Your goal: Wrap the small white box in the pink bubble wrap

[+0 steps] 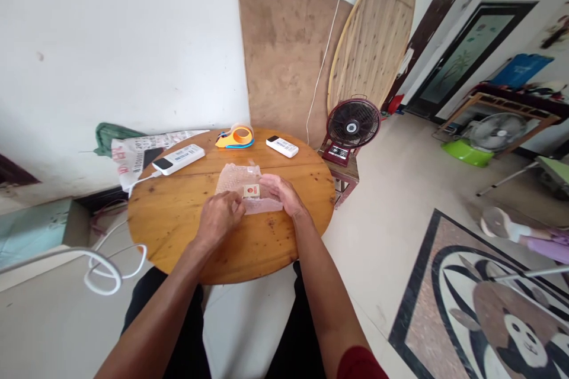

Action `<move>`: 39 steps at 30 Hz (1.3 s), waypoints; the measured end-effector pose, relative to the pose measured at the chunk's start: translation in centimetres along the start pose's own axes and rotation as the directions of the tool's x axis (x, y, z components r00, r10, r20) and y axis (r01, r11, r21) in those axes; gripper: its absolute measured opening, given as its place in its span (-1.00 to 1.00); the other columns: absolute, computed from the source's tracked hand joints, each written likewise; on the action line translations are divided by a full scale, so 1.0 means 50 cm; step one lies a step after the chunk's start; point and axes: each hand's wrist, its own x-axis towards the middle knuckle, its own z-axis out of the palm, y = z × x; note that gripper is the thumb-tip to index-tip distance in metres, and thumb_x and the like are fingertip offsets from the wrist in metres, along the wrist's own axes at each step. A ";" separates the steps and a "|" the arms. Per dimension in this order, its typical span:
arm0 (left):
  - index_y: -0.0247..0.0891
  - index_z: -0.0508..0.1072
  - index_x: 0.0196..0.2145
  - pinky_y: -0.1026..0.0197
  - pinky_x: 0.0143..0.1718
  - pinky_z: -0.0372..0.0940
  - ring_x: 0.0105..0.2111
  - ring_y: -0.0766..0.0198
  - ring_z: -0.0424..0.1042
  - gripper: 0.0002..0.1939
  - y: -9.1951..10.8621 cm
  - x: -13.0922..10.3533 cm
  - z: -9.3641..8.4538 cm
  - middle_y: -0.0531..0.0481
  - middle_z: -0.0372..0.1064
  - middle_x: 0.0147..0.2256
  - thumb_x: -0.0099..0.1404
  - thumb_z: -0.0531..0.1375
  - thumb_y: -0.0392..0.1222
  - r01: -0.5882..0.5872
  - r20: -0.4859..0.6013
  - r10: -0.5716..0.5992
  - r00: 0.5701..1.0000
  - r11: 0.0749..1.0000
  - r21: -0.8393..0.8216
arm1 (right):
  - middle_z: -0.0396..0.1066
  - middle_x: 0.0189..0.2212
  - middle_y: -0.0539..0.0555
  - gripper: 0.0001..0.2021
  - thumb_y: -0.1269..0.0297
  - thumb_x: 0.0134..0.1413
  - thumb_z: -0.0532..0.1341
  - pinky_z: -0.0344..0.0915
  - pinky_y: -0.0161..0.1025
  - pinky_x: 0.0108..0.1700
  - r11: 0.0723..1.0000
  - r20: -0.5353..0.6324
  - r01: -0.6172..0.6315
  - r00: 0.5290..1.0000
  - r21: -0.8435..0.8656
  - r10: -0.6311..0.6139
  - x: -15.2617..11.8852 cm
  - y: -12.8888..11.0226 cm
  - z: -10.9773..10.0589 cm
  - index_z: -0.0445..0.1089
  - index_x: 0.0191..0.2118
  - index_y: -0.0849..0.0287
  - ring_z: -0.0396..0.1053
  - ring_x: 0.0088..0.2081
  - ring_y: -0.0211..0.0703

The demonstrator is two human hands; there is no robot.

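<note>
Forearms: two, entering from 6 o'clock; a dark red sleeve edge at the right elbow, cut off by the bottom frame.
Left hand [221, 215]: one, knuckles up at the near-left corner of the wrap, fingertips curled down onto its edge – pinching or only pressing, cannot tell.
Right hand [281, 192]: one, at 3 o'clock of the box, fingers spread flat and released on the wrap, holding nothing.
Small box [251, 190]: one, pale with a red mark, lying on the wrap between both hands, near the table's middle; print too small to read.
Bubble wrap [242, 180]: one clear sheet, spread flat under the box; near edge partly hidden by the hands.
Round wooden table [178, 219]: one; near rim cut by the arms.
Power strip [179, 159]: one, white, at 10 o'clock of the box, its cable running off the left rim.
Tape dispenser [235, 137]: one, orange and blue, at 12 o'clock on the far rim.
Remote control [281, 146]: one, white, at 1 o'clock.
Fans: two – a dark red fan [352, 124] on a stool just beyond the table, a pale fan [498, 131] well apart at 2 o'clock.
Round wooden board [372, 35]: one, leaning on the far wall, lower part hidden behind the dark red fan.
</note>
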 end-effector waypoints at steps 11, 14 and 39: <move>-0.18 0.50 -0.37 0.15 -0.34 0.25 -0.34 0.03 0.48 -0.75 -0.017 0.101 0.039 -0.11 0.51 -0.41 0.17 0.07 -0.05 0.241 0.097 -0.237 0.967 0.970 -0.031 | 0.50 -0.16 0.02 -0.58 0.11 -0.10 0.38 0.36 -0.16 -0.04 0.969 -0.046 0.004 0.999 -0.249 -0.016 0.001 0.013 0.008 0.46 -0.07 0.12 0.45 -0.15 -0.11; -0.18 0.48 -0.37 0.21 -0.38 0.23 -0.37 0.12 0.45 -0.77 -0.028 0.105 0.054 -0.05 0.50 -0.41 0.11 0.10 -0.05 0.309 0.103 -0.294 0.950 0.930 -0.198 | 0.49 -0.36 -0.01 -0.75 0.11 -0.03 0.29 0.36 -0.21 -0.19 0.970 -0.156 -0.003 0.987 -0.242 -0.036 0.016 0.040 0.014 0.47 -0.29 0.18 0.43 -0.30 -0.14; -0.23 0.29 -0.54 0.34 -0.56 0.07 -0.58 0.41 0.17 -0.83 -0.040 0.093 0.095 0.14 0.24 -0.60 -0.10 0.16 -0.11 0.302 0.155 -0.312 0.937 0.509 -0.806 | 0.40 -0.49 -0.05 -0.80 0.16 0.07 0.14 0.21 -0.33 -0.35 0.806 -0.234 0.014 0.954 -0.592 -0.188 0.017 0.050 0.032 0.40 -0.38 0.17 0.32 -0.42 -0.24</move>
